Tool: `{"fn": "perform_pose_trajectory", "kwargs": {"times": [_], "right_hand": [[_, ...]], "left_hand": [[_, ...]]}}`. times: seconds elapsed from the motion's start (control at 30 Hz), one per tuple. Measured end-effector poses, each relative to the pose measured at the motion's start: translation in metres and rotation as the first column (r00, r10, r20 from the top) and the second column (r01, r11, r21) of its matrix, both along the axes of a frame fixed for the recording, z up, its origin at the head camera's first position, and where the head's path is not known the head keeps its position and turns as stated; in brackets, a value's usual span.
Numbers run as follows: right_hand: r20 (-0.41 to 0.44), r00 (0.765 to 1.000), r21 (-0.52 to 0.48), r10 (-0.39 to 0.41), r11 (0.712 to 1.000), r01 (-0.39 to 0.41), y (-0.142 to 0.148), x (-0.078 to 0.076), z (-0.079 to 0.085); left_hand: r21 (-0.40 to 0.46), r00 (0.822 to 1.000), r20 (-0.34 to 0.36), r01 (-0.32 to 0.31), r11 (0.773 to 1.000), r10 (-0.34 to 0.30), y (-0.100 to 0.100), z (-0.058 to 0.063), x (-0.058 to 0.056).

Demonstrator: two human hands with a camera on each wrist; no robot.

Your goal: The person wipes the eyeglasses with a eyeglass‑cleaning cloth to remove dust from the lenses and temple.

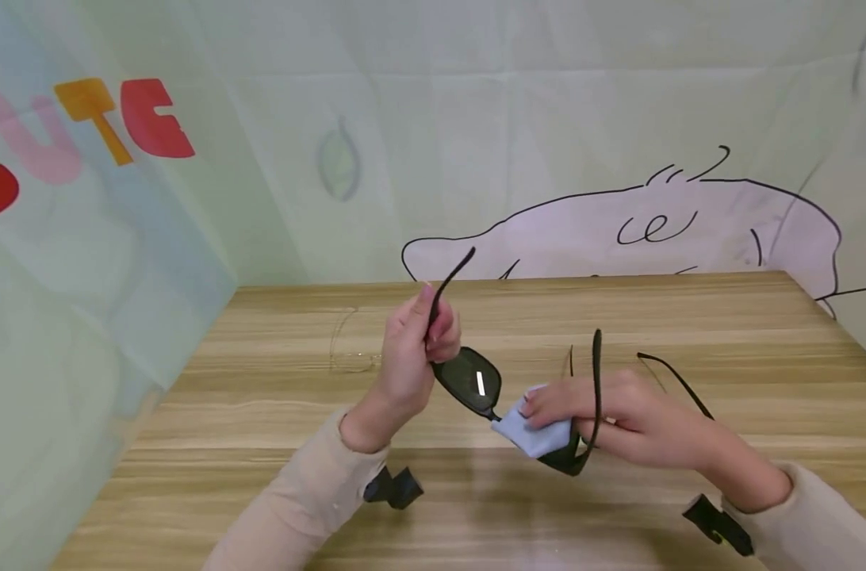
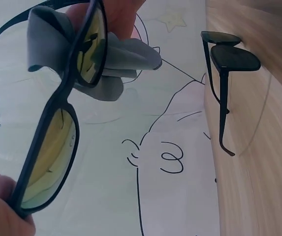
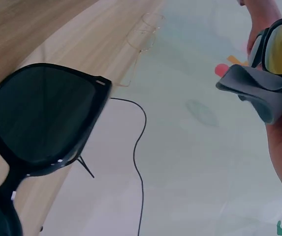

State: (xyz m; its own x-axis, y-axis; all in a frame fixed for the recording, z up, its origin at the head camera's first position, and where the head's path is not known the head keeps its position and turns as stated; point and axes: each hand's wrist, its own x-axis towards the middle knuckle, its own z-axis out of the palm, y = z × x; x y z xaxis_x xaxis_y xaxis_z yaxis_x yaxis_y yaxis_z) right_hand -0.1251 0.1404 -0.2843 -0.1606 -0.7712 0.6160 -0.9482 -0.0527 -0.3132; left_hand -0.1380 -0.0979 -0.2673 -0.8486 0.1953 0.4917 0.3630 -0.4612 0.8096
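Black-framed sunglasses [image 1: 469,382] are held up over the table, tilted, temples unfolded. My left hand [image 1: 410,349] grips them at one hinge end, its thumb along the temple. With my right hand [image 1: 629,412] I pinch a light blue cloth [image 1: 529,432] around the other lens. In the left wrist view the cloth [image 2: 113,56] looks grey and lies on both sides of that lens; the uncovered lens [image 2: 54,157] shows yellow reflections. Part of the covered lens is hidden. Behind my right hand, a second pair of black sunglasses [image 2: 235,58] stands on the table.
Thin wire-framed glasses [image 1: 354,362] rest on the wooden table [image 1: 276,444], left of my left hand. The second sunglasses' temple [image 1: 679,379] sticks out past my right hand. A printed cloth backdrop [image 1: 447,143] rises behind the table.
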Motion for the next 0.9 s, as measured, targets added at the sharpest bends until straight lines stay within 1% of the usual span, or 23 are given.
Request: {"fn": "perform_pose_trajectory", "kwargs": {"times": [0.07,0.13,0.17,0.27,0.33,0.4,0.6,0.77,0.83,0.9], "right_hand": [[-0.042,0.999,0.029,-0.002,1.0,0.003,-0.001,0.001,0.001],[-0.058,0.998,0.071,0.0,0.997,0.004,-0.003,0.003,0.002],[-0.053,0.999,0.092,0.009,0.996,-0.004,-0.003,0.004,0.002],[0.001,1.0,0.162,0.03,0.986,-0.03,-0.005,0.006,0.001],[0.041,0.998,0.184,0.039,0.982,-0.046,-0.005,0.007,0.001],[0.066,0.997,0.194,0.031,0.98,-0.044,-0.005,0.008,0.0],[0.098,0.994,0.203,-0.039,0.979,0.018,-0.002,0.007,-0.005],[0.105,0.989,0.222,-0.102,0.972,0.077,0.005,0.007,-0.005],[0.12,0.986,0.237,-0.119,0.968,0.088,0.007,0.007,-0.004],[0.15,0.981,0.251,-0.122,0.964,0.081,0.01,0.006,-0.004]], "left_hand": [[0.022,0.998,0.058,-0.035,0.999,0.034,0.0,0.002,0.0],[0.035,0.994,0.093,-0.06,0.998,0.056,-0.001,0.004,0.001],[0.04,0.993,0.101,-0.067,0.997,0.062,-0.001,0.004,0.001],[0.022,0.994,0.091,-0.067,0.998,0.065,-0.001,0.003,0.002],[0.014,0.995,0.081,-0.065,0.998,0.064,-0.001,0.001,0.001],[0.003,0.996,0.061,-0.062,0.998,0.062,-0.001,0.0,0.001],[-0.029,0.999,0.005,-0.046,0.999,0.046,-0.003,-0.003,0.001],[-0.043,0.999,-0.004,-0.053,0.998,0.053,-0.006,-0.004,0.0],[-0.039,0.998,-0.005,-0.06,0.997,0.06,-0.007,-0.004,-0.001],[-0.036,0.998,-0.008,-0.062,0.997,0.062,-0.008,-0.003,-0.001]]}}
